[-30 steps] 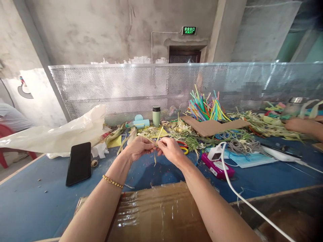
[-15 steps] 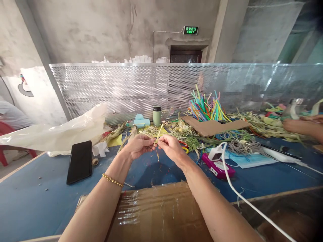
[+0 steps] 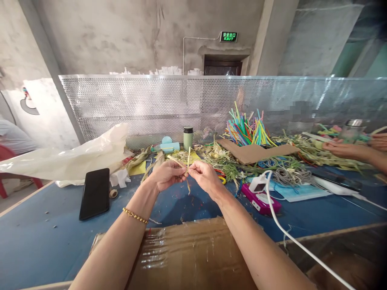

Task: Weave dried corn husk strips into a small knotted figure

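Pale yellow plant strips [image 3: 189,158] cross between my two hands above the blue table [image 3: 60,245]. Thumb and fingers of my left hand [image 3: 169,176] are pinched on them where they cross, with one strip sticking out up and to the left. My right hand [image 3: 203,176] pinches the strips from the other side, its fingertips almost touching the left ones. One strip stands nearly upright, and a thin tail hangs below the fingers. The exact hold inside the fingertips is partly hidden.
A phone [image 3: 94,194] lies left, by a plastic sheet [image 3: 75,157]. Ahead stands a green bottle [image 3: 188,139]. To the right are dried plant strips [image 3: 232,167], colourful pipe cleaners [image 3: 249,127], a purple box [image 3: 261,199] and a white cable [image 3: 282,231]. A co-worker's hand [image 3: 347,150] works far right.
The upright strip between my hands has swung from leaning right to nearly vertical. My hands stay in place. At far right, the co-worker's hands have moved further into view.
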`<action>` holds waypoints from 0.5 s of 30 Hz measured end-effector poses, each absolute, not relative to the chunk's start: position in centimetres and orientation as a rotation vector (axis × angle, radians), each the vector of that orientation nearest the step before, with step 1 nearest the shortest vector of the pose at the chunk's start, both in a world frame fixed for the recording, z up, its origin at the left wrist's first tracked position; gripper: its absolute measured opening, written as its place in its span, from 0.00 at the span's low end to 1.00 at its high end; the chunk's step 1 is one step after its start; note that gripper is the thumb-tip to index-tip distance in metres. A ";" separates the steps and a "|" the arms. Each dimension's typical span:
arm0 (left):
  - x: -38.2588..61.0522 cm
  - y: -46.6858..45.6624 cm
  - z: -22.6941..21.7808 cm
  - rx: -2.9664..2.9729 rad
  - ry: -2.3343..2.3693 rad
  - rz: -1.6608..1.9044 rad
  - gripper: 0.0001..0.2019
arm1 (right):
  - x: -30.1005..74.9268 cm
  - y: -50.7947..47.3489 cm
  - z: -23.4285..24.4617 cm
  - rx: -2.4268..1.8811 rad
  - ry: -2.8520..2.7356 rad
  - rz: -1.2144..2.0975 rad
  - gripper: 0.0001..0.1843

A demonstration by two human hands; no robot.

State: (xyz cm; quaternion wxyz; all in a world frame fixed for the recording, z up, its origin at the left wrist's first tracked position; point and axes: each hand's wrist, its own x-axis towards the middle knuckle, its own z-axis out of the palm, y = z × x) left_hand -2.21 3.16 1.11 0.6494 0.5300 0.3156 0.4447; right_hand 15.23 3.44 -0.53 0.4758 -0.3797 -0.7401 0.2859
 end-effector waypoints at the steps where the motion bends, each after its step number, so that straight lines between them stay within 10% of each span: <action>1: -2.2 3.2 1.1 1.206 0.719 1.011 0.09 | 15.2 3.4 -0.5 -0.928 -1.809 0.702 0.06; 15: -2.5 3.3 1.0 1.181 0.753 1.052 0.10 | 15.0 2.2 0.1 -0.973 -1.716 0.831 0.15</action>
